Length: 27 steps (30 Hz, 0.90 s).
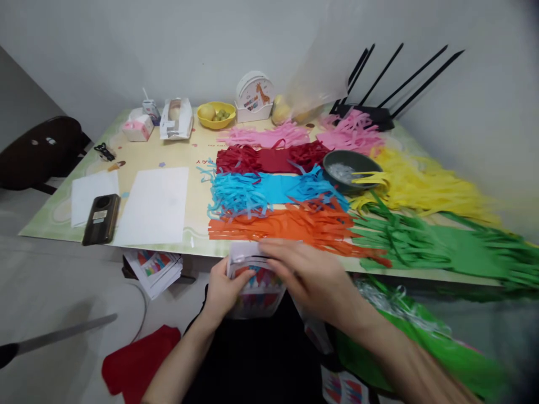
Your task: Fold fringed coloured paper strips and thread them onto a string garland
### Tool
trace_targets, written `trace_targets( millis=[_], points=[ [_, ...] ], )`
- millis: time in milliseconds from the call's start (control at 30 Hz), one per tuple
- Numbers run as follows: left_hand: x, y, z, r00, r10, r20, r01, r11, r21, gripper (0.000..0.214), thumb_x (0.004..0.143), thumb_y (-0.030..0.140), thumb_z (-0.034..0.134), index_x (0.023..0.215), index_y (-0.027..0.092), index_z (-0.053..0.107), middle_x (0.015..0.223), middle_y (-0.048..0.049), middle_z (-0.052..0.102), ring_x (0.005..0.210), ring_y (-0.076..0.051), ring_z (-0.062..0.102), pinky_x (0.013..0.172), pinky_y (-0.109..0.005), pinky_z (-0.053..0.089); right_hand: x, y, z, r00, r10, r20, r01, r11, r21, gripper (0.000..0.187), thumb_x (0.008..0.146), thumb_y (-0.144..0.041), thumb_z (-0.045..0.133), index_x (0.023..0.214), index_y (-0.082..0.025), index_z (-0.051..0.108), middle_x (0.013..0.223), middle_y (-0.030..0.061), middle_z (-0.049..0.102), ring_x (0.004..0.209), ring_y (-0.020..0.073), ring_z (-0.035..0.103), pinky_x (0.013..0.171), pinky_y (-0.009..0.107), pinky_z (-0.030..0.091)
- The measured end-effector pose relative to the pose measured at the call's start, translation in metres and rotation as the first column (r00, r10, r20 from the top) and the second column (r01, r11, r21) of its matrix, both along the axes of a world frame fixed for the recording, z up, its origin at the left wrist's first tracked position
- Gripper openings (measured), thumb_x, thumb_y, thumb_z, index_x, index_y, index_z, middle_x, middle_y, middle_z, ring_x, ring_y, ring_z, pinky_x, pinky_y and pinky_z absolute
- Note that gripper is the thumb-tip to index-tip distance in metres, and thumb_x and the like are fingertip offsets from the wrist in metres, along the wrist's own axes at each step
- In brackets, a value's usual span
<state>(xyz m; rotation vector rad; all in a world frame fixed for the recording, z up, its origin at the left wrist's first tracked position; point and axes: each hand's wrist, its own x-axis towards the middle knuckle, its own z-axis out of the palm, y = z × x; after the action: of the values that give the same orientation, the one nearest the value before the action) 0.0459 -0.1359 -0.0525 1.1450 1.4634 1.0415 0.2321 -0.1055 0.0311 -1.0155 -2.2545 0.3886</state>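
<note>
In front of my lap, below the table's front edge, I hold a clear plastic packet [257, 300] with a white card showing colourful tassel pictures. My left hand [221, 292] grips its left side, thumb lying across the front. My right hand [311, 278] is closed at the packet's top right edge, its fingers bent over the top; the fingertips are partly hidden. Just beyond the packet lies fringed orange tissue paper [278, 221]. Behind it are rows of blue tissue paper [278, 188], dark red tissue paper [273, 160] and pink tissue paper [269, 136].
Right of centre are a dark bowl [351, 164], yellow fringe [433, 185] and green fringe [458, 247]. A phone [101, 219] and white sheets [154, 205] lie at left. Printed cards [155, 272] sit below the table edge. A black router [370, 115] stands behind.
</note>
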Motion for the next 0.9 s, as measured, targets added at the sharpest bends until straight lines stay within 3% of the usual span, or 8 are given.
trace_targets(
  millis=[67,133,333,533,667,733,800,900],
  points=[
    [-0.004,0.004,-0.003,0.998,0.047,0.040,-0.046,0.999,-0.023,0.026,0.067,0.031,0.077,0.084,0.013,0.071,0.073,-0.0022,0.071,0.064,-0.015,0.060,0.063,-0.025,0.049,0.007,-0.004,0.000,0.978,-0.162,-0.134,0.182,0.971,0.157,0.019,0.092,-0.016,0.056,0.108,-0.021,0.065,0.108,0.0086,0.071,0.102,0.0199,0.066,0.089,0.033,0.051],
    [-0.005,0.007,-0.002,0.997,0.059,0.058,-0.056,0.997,-0.045,0.027,0.066,0.031,0.078,0.083,0.012,0.071,0.073,-0.0025,0.071,0.064,-0.015,0.060,0.063,-0.025,0.049,0.003,-0.003,-0.005,0.960,-0.193,-0.201,0.235,0.948,0.214,0.015,0.089,-0.015,0.060,0.101,-0.022,0.066,0.098,0.0074,0.070,0.093,0.0187,0.066,0.084,0.032,0.053],
    [0.001,0.004,0.004,0.999,0.035,-0.022,-0.035,0.999,0.008,0.019,0.065,0.023,0.075,0.080,0.012,0.069,0.070,0.0000,0.067,0.064,-0.013,0.055,0.061,-0.022,0.046,-0.042,0.007,-0.034,0.989,0.118,-0.088,-0.101,0.978,0.180,0.018,0.094,-0.015,0.050,0.100,-0.016,0.067,0.095,0.0103,0.069,0.087,0.0194,0.063,0.079,0.032,0.052],
    [-0.002,-0.003,-0.008,0.996,0.021,0.091,-0.014,0.997,-0.078,0.031,0.062,0.029,0.080,0.086,0.012,0.069,0.077,-0.0033,0.072,0.069,-0.016,0.061,0.067,-0.026,0.050,-0.031,0.015,-0.039,0.975,0.062,0.212,-0.069,0.997,0.027,0.015,0.090,-0.010,0.053,0.088,-0.014,0.068,0.082,0.0087,0.066,0.079,0.0206,0.060,0.070,0.031,0.048],
    [-0.004,-0.008,-0.015,0.993,0.014,0.118,0.000,0.993,-0.121,0.035,0.061,0.029,0.081,0.090,0.012,0.070,0.083,-0.0055,0.074,0.072,-0.018,0.064,0.070,-0.028,0.052,-0.022,0.018,-0.034,0.920,0.134,0.367,-0.104,0.989,-0.100,0.018,0.088,-0.013,0.057,0.074,-0.015,0.068,0.080,0.0077,0.064,0.079,0.0214,0.057,0.072,0.034,0.047],
    [-0.006,-0.009,-0.017,0.993,0.014,0.116,0.002,0.991,-0.134,0.035,0.061,0.029,0.082,0.090,0.012,0.071,0.083,-0.0055,0.075,0.071,-0.018,0.065,0.070,-0.028,0.053,-0.016,0.018,-0.032,0.940,0.144,0.310,-0.113,0.987,-0.116,0.022,0.089,-0.015,0.055,0.071,-0.015,0.067,0.082,0.0080,0.063,0.080,0.0211,0.057,0.072,0.035,0.048],
    [-0.008,-0.010,-0.019,0.991,0.046,0.125,-0.029,0.991,-0.134,0.034,0.062,0.030,0.081,0.089,0.012,0.071,0.082,-0.0055,0.075,0.071,-0.018,0.066,0.070,-0.029,0.054,-0.006,0.017,-0.032,0.992,0.048,0.121,-0.042,0.998,-0.051,0.019,0.091,-0.018,0.053,0.082,-0.016,0.069,0.088,0.0087,0.064,0.085,0.0206,0.059,0.075,0.035,0.050],
    [-0.012,-0.008,-0.020,0.975,0.139,0.171,-0.119,0.985,-0.126,0.033,0.062,0.031,0.082,0.088,0.012,0.071,0.083,-0.0060,0.075,0.072,-0.018,0.067,0.071,-0.030,0.054,0.015,0.011,-0.042,0.928,-0.279,-0.246,0.289,0.957,0.004,0.011,0.090,-0.021,0.058,0.094,-0.020,0.068,0.099,0.0088,0.066,0.096,0.0210,0.062,0.085,0.038,0.051]
  ],
)
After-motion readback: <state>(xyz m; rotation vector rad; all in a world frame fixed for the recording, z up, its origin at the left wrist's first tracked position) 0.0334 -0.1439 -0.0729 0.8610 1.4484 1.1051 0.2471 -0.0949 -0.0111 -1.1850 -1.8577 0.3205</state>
